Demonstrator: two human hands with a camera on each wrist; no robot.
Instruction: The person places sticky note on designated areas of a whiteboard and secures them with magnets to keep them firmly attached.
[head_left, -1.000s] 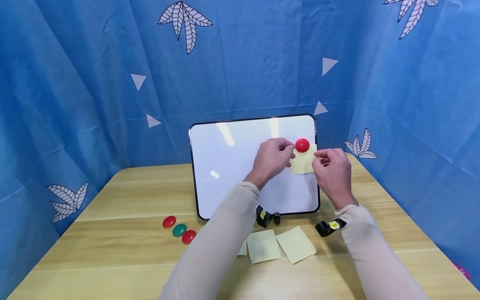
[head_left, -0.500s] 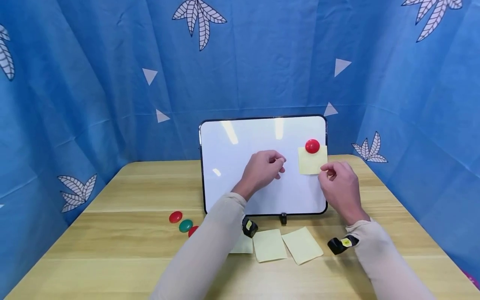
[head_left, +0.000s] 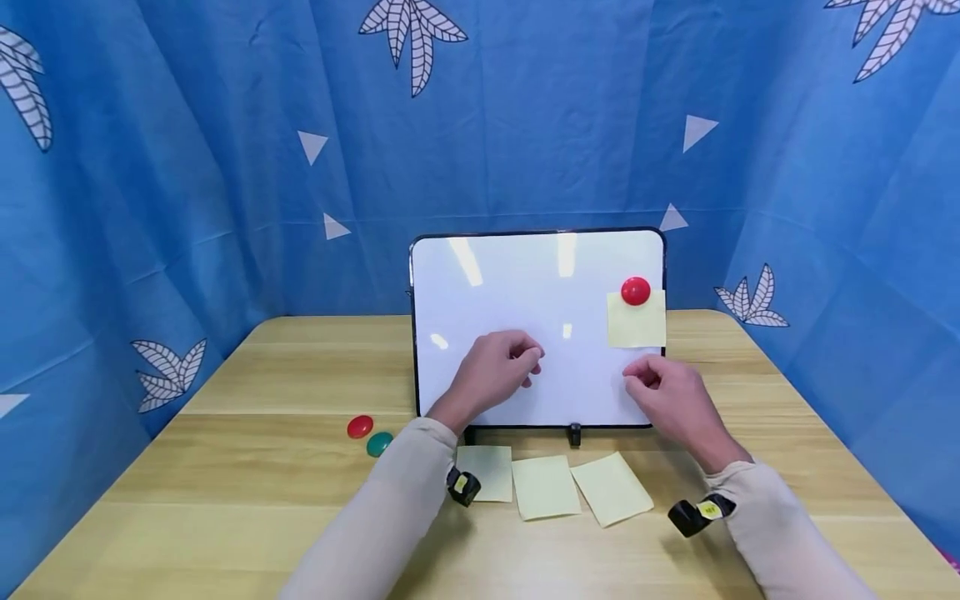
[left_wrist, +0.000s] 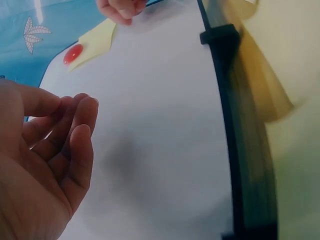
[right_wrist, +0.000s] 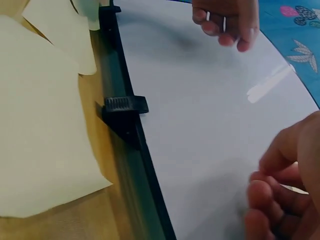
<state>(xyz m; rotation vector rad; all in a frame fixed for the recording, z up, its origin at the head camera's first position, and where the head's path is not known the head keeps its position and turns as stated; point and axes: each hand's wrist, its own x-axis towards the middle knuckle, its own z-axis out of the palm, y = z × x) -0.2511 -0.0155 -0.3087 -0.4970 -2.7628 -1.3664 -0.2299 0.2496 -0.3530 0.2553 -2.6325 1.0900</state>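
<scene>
A yellow sticky note [head_left: 626, 327] hangs near the right edge of the whiteboard [head_left: 517, 283], with a round red magnet [head_left: 635, 291] over its top edge. My left hand [head_left: 492, 372] is in front of the board's lower middle, fingers loosely bent, nothing between them; the left wrist view shows the same hand [left_wrist: 55, 145] and bare fingertips. Just below the hanging note is my right hand [head_left: 671, 400], loosely curled and holding nothing; in the right wrist view, this hand [right_wrist: 287, 185] is apart from the board's lower frame.
Three yellow sticky notes [head_left: 546, 488] lie in a row on the wooden table [head_left: 225, 500] before the board. A red magnet [head_left: 360, 427] and a green magnet [head_left: 379, 443] lie left of my left forearm. Black feet [head_left: 574, 435] support the board. A blue curtain [head_left: 525, 117] hangs behind.
Both hands have come away from the hanging note and magnet, moving downward; the left also moved left. The note stays on the board. My left forearm now covers one red magnet on the table.
</scene>
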